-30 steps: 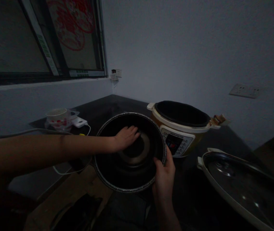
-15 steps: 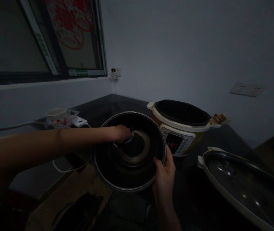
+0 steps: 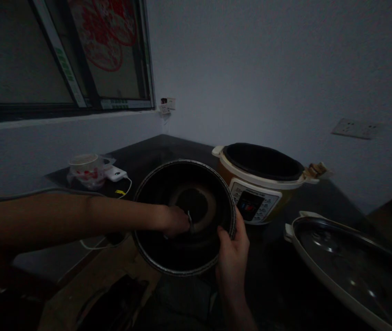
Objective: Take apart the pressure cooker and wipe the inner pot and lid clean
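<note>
The black pot (image 3: 182,177) is tilted mouth-up toward the wearer, just beside the cooker (image 3: 258,202); the right hand's (image 3: 233,248) grip is clamped on its rim; the left hand (image 3: 177,221) is curled inside, a pale edge (image 3: 190,220) at its fingers, its grip unclear; a glass lid (image 3: 350,271) lies rightward on the table (image 3: 171,146).

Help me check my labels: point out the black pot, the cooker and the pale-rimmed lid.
Black pot (image 3: 197,202): head view, on its bare inner base.
Cooker (image 3: 252,205): head view, on its front control panel.
Pale-rimmed lid (image 3: 349,266): head view, on the shiny surface inside its rim.
</note>
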### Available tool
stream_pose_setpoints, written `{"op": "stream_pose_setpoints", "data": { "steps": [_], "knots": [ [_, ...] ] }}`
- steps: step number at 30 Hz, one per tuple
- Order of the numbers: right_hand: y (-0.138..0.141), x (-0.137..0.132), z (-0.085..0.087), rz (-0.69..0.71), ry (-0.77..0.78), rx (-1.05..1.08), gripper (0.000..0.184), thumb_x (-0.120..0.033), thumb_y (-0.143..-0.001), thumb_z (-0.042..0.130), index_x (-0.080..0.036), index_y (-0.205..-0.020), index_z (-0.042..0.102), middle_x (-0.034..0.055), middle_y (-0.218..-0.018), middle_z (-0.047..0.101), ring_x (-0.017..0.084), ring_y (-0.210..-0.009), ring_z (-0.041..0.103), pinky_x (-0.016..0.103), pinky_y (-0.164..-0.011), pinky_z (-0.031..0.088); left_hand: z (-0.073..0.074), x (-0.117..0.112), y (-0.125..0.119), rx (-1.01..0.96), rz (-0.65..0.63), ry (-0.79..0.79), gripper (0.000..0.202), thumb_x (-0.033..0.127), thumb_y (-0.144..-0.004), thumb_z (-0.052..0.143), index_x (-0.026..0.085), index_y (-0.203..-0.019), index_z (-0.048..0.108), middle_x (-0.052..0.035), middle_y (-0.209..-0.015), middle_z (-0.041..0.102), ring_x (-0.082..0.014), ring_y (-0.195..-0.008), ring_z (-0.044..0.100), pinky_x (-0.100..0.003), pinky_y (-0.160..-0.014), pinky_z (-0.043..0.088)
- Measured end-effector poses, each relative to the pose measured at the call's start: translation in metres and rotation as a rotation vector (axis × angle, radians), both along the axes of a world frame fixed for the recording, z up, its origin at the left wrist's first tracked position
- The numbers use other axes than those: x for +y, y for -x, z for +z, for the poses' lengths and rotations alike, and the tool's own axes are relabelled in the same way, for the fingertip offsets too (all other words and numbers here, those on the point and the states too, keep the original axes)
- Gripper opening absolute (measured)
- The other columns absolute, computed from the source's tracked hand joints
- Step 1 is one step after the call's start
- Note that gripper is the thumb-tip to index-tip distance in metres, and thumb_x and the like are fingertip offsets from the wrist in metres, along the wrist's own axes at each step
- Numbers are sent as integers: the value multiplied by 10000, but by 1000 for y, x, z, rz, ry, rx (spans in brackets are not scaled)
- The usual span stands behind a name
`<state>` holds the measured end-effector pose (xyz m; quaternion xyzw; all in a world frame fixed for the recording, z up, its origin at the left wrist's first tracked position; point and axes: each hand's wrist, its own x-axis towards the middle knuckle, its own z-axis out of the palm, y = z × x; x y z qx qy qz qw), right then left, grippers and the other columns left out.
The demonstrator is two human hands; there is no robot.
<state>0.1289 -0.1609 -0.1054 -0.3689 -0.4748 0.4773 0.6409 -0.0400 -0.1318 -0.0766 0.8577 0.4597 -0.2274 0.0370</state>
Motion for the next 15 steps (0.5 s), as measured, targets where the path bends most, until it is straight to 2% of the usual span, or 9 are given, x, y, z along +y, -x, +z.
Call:
{"op": "stream_pose_setpoints", "data": {
  "steps": [2, 4, 6, 8, 12, 15],
  "knots": [
    [0, 0, -1, -10, -6, -8, 594, -200, -754, 559, -232, -1347, 547, 59, -1359, 579, 252, -1303, 480, 464, -1115, 338, -4, -3, -9, -26, -44, 3, 183, 81, -623, 728, 200, -762, 723, -121, -784, 749, -271, -719, 712, -339, -628, 546],
    [-1, -1, 0, -23, -14, -21, 591, -198, -757, 556, -238, -1346, 546, 55, -1373, 566, 248, -1299, 484, 462, -1112, 341, -7, -4, -19, -59, -83, -21, 289, 93, -655, 710, 202, -922, 708, -118, -834, 750, -271, -750, 712, -350, -652, 548],
    [-2, -2, 1, -31, -27, -41, 569, -196, -764, 552, -241, -1331, 561, 55, -1371, 566, 245, -1287, 494, 462, -1109, 346, -8, -2, -28, -95, -112, -64, 385, 101, -702, 674, 195, -1075, 653, -125, -912, 745, -275, -812, 709, -370, -701, 549],
    [-3, -3, 3, -33, -38, -58, 546, -189, -769, 547, -243, -1311, 580, 54, -1358, 574, 242, -1277, 502, 461, -1109, 346, -6, 1, -37, -125, -129, -113, 412, 104, -734, 648, 175, -1138, 608, -136, -988, 731, -276, -890, 696, -389, -773, 540],
    [-5, -1, 3, -24, -57, -34, 542, -154, -764, 527, -246, -1294, 594, 46, -1338, 587, 237, -1283, 494, 466, -1126, 320, 5, 15, -48, -177, -136, -222, 398, 131, -804, 597, 144, -1199, 558, -157, -1159, 673, -282, -1071, 633, -445, -936, 475],
    [-6, 2, 0, -21, -55, 0, 558, -135, -747, 525, -244, -1290, 592, 41, -1342, 585, 237, -1297, 481, 467, -1134, 307, 18, 29, -50, -190, -74, -306, 462, 155, -823, 584, 128, -1279, 509, -185, -1258, 620, -305, -1165, 581, -475, -978, 442]
  ]
}}
